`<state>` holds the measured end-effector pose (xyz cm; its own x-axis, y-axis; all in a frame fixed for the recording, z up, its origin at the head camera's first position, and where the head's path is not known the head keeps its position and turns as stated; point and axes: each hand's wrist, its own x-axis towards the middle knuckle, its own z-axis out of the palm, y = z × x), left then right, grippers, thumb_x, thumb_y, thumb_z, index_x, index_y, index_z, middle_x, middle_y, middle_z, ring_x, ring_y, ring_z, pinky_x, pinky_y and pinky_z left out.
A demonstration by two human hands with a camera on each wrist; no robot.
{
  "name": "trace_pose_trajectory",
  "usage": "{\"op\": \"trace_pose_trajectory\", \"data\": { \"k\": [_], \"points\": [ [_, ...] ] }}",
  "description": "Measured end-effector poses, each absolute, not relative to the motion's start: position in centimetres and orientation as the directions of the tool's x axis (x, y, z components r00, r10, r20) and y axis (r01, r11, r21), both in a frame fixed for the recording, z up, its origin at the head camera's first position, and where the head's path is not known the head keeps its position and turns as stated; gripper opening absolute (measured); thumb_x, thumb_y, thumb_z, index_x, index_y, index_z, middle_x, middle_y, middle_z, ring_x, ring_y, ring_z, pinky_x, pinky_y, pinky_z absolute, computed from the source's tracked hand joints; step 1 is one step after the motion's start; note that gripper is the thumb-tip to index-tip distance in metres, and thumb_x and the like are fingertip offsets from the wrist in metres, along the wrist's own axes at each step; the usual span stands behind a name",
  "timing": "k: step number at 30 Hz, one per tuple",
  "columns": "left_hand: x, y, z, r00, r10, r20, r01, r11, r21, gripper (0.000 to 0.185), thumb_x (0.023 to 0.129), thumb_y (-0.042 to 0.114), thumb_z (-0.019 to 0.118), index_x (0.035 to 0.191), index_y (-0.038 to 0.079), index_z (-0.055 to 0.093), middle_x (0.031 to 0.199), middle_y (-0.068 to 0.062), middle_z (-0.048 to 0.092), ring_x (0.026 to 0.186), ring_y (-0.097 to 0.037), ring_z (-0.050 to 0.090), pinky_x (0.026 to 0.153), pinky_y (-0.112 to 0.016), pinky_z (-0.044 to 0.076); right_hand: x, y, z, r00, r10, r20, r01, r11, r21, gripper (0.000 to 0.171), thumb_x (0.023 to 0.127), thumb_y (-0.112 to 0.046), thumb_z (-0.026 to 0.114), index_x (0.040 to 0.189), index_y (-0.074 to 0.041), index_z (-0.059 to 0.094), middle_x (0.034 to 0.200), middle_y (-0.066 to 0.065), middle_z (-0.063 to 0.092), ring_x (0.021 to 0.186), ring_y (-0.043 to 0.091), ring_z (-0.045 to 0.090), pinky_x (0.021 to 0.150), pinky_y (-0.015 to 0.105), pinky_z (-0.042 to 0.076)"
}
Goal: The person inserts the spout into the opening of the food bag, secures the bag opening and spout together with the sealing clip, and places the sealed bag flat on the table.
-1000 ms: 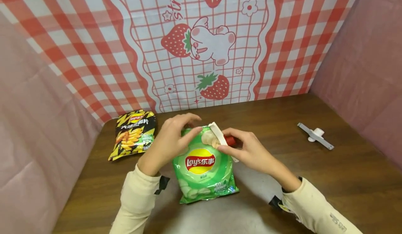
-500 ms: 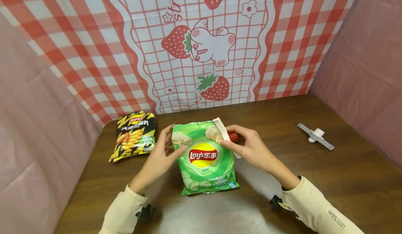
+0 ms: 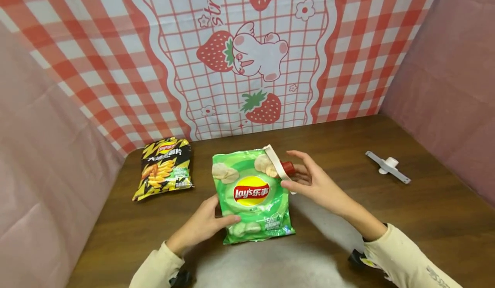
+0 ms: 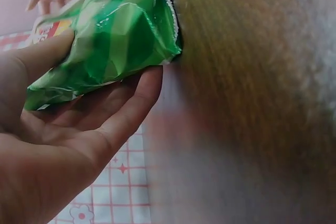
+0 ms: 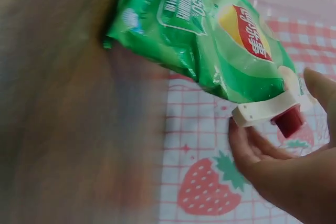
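The green bag (image 3: pixel 252 194) is lying face up near the table's (image 3: pixel 425 219) front, a white clip (image 3: pixel 277 164) with a red cap sitting across its top right corner. The left hand (image 3: pixel 203 227) is pinching the lower left edge — thumb on top, fingers beneath — likely steadying it. The right hand (image 3: pixel 313 182) is hovering just beside the clip, fingers relaxed and gripping nothing. A black-and-yellow bag (image 3: pixel 165 167) is lying left; a spare clip (image 3: pixel 388 166) well off right.

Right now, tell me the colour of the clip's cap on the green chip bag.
Red cap on a white clip; clearest in the right wrist view.
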<state>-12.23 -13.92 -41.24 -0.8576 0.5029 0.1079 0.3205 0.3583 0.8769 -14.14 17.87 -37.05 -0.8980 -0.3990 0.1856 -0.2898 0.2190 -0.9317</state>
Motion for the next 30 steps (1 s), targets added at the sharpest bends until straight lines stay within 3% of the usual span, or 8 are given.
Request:
{"op": "trace_pose_trajectory", "data": {
  "k": [4,7,11,17,24,30],
  "points": [
    [-12.0,-14.1,-41.5,-0.869,0.474,0.141,0.341,0.367,0.865,0.048,0.089,0.025,0.077,0.129,0.011,0.057,0.119,-0.002,0.068,0.111,-0.017,0.063,0.102,-0.038,0.045,-13.6,18.8,-38.8,-0.886,-0.464,0.013,-0.163,0.285,-0.945,0.071,0.093,-0.023,0.072,0.148,0.000,0.033,0.125,0.021,0.062,0.114,0.028,0.062,0.093,0.039,0.052],
    [-11.8,-14.1,-41.7,-0.876,0.460,0.145,0.337,0.369,0.866,0.049,0.088,0.026,0.077,0.130,0.010,0.057,0.120,-0.003,0.068,0.111,-0.018,0.063,0.102,-0.039,0.045,-13.1,18.9,-40.2,-0.819,-0.562,-0.113,-0.071,0.295,-0.953,0.062,0.095,-0.024,0.068,0.141,0.007,0.040,0.120,0.020,0.064,0.107,0.027,0.064,0.086,0.038,0.055],
    [-11.9,-13.7,-41.7,-0.877,0.460,0.138,0.325,0.357,0.876,0.051,0.088,0.026,0.077,0.131,0.010,0.056,0.121,-0.004,0.068,0.112,-0.018,0.063,0.103,-0.040,0.044,-12.5,18.1,-41.5,-0.758,-0.643,-0.106,-0.101,0.277,-0.956,0.049,0.098,-0.023,0.065,0.133,0.007,0.049,0.110,0.013,0.070,0.096,0.021,0.066,0.078,0.034,0.057],
    [-12.2,-12.8,-41.4,-0.895,0.428,0.128,0.295,0.351,0.889,0.051,0.087,0.026,0.078,0.131,0.011,0.058,0.120,-0.003,0.068,0.112,-0.018,0.062,0.103,-0.038,0.045,-12.3,17.4,-41.6,-0.816,-0.577,0.038,-0.246,0.286,-0.926,0.045,0.095,-0.019,0.069,0.129,0.007,0.054,0.102,0.009,0.073,0.087,0.015,0.070,0.073,0.028,0.056],
    [-13.8,-10.8,-40.6,-0.901,0.415,0.130,0.262,0.277,0.925,0.054,0.088,0.023,0.077,0.136,0.014,0.054,0.122,-0.004,0.067,0.106,-0.017,0.065,0.092,-0.033,0.052,-13.2,18.8,-40.5,-0.876,-0.477,0.076,-0.252,0.316,-0.915,0.037,0.094,-0.018,0.070,0.121,0.005,0.059,0.102,0.011,0.073,0.086,0.017,0.069,0.072,0.030,0.057],
    [-16.7,-8.5,-39.9,-0.888,0.433,0.158,0.291,0.261,0.921,0.054,0.092,0.022,0.073,0.140,0.012,0.049,0.119,-0.010,0.066,0.099,-0.018,0.066,0.080,-0.032,0.056,-15.1,20.5,-40.1,-0.920,-0.384,0.075,-0.211,0.325,-0.922,0.040,0.095,-0.020,0.069,0.125,0.003,0.054,0.105,0.013,0.071,0.092,0.018,0.068,0.076,0.030,0.054]
  ]
}}
